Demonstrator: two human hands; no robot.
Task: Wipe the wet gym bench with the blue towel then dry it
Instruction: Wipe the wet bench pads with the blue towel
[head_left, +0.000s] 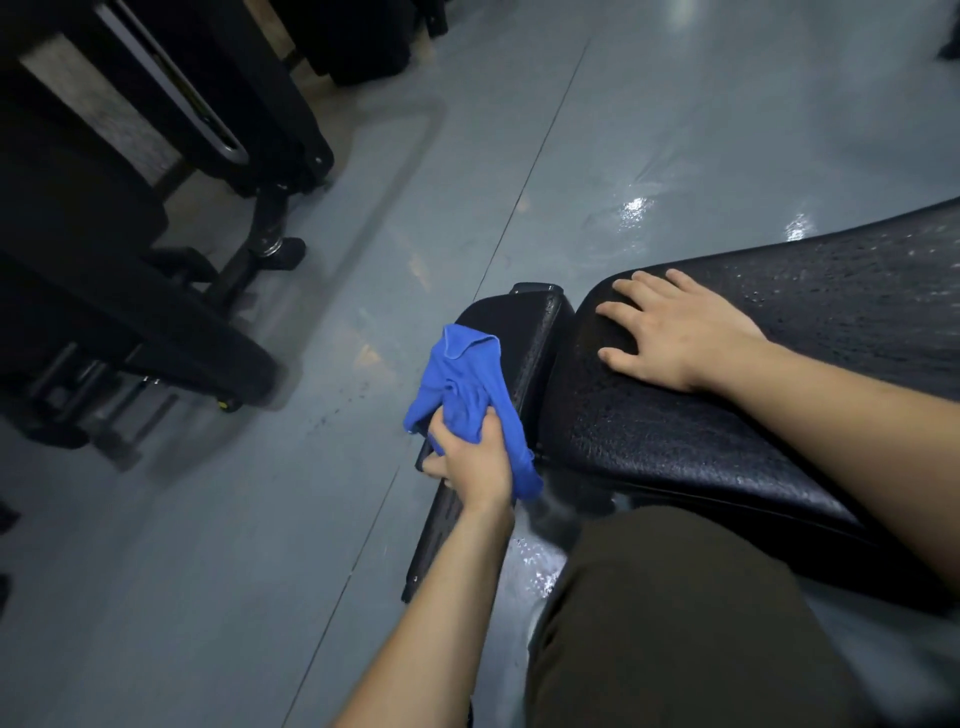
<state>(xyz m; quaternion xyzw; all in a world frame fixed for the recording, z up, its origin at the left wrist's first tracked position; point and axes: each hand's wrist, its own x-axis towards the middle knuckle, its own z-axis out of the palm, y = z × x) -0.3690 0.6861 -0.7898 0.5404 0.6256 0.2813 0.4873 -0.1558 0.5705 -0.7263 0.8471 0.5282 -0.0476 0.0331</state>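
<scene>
Beside the small seat pad, the left hand (467, 457) clenches the blue towel (467, 395), while the wet bench surface (727, 415) stretches away rightward under the flat, released right hand (675, 332).

Gym — padded bench (727, 405), black machines (156, 182).

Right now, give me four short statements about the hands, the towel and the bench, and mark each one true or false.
1. The left hand grips the blue towel. True.
2. The right hand holds a spray bottle. False: it lies flat, fingers spread, on the large bench pad.
3. Water droplets show on the large bench pad. True.
4. The blue towel lies spread out on the floor. False: it is bunched in the left hand, against the smaller pad.
</scene>
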